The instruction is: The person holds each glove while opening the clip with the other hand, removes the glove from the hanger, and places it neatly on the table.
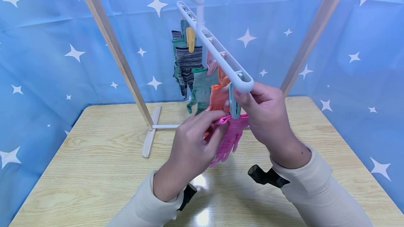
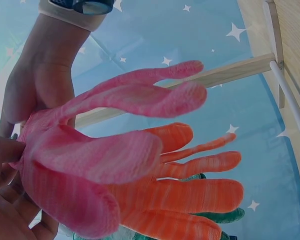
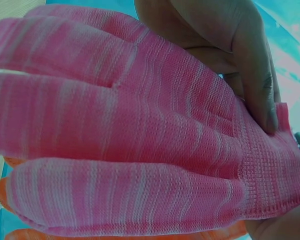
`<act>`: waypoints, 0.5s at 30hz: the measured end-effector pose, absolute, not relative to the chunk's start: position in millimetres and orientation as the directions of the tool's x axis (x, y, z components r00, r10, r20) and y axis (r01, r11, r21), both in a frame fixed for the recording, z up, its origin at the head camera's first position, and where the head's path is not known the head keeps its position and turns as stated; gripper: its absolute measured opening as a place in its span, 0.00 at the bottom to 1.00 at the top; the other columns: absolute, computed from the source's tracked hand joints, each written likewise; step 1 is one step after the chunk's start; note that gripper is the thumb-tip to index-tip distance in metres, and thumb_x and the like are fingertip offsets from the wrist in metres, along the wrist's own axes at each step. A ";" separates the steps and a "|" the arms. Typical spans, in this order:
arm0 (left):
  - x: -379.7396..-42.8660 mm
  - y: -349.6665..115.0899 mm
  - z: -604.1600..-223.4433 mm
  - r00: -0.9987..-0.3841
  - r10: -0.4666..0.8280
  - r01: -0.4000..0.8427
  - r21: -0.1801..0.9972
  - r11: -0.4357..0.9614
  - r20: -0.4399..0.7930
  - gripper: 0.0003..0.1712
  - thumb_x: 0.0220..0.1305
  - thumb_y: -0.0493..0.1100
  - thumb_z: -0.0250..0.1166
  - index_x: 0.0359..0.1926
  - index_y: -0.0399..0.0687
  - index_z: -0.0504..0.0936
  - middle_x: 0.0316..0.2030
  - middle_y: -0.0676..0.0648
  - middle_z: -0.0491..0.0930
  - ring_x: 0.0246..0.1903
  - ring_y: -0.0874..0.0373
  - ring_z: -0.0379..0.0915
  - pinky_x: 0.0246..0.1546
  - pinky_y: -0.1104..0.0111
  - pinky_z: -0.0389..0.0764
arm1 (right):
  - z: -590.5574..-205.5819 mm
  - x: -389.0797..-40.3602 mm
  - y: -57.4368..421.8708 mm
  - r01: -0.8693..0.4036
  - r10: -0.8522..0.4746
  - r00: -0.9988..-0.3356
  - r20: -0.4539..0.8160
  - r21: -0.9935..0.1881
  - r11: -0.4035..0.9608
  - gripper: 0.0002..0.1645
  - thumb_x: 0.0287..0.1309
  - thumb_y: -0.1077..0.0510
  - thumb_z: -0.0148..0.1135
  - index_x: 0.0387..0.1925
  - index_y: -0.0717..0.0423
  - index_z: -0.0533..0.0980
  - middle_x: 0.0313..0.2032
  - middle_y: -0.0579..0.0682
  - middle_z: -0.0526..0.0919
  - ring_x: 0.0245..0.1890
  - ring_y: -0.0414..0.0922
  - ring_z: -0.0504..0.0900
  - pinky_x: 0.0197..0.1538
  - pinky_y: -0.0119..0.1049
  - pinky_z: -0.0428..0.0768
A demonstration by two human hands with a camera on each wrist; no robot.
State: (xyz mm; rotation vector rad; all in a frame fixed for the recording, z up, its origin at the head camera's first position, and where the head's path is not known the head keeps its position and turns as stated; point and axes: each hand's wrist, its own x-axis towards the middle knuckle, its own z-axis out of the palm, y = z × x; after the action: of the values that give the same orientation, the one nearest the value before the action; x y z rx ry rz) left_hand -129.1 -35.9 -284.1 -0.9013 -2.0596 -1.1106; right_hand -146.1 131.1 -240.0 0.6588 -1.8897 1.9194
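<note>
A pink striped knit glove (image 1: 231, 132) hangs fingers down under the near end of a pale blue clip hanger (image 1: 221, 53). My left hand (image 1: 197, 139) pinches its cuff on the left side, with thumb and fingers at the folded edge. Holding a teal clothespin (image 1: 234, 102) on the hanger's end is my right hand (image 1: 273, 122), thumb pressed to the clip. The clip's lower tip overlaps the cuff in the head view. Just behind hangs an orange glove (image 1: 219, 97). In the right wrist view, the pink glove (image 3: 140, 115) spreads across most of the frame.
Farther along the hanger hang a green glove (image 1: 202, 87) and a dark striped glove (image 1: 189, 60) under a yellow clothespin (image 1: 190, 39). A pink clothespin (image 1: 212, 62) sits midway. The wooden rack's posts (image 1: 115, 50) stand on both sides, over a wooden table (image 1: 94, 164).
</note>
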 end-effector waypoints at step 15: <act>-128.2 -35.8 -285.0 -0.568 0.272 0.794 0.431 0.428 0.776 0.10 0.68 0.40 0.65 0.47 0.43 0.85 0.35 0.50 0.84 0.25 0.64 0.70 0.28 0.76 0.72 | -240.1 -145.3 130.7 -0.549 -0.090 -0.828 0.554 -0.833 -0.071 0.31 0.58 0.40 0.69 0.42 0.66 0.82 0.31 0.54 0.84 0.33 0.46 0.81 0.38 0.34 0.81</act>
State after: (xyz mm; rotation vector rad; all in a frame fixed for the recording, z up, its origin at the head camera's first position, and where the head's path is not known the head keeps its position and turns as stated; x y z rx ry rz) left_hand -128.2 -35.8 -285.0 -0.8953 -2.0633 -1.0860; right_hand -145.3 130.7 -240.1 0.6889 -1.8818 1.9665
